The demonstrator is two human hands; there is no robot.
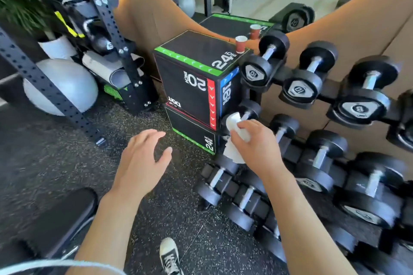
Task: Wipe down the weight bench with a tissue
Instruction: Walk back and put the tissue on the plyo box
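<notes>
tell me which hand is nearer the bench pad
Left. The left hand hovers open over the floor just beyond the bench pad; the right hand grips the tissue at the dumbbells.

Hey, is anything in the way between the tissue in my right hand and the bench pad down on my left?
Nothing solid. The right hand grips the tissue by the dumbbell rack; only the open left hand hangs over the floor between it and the bench pad.
</notes>
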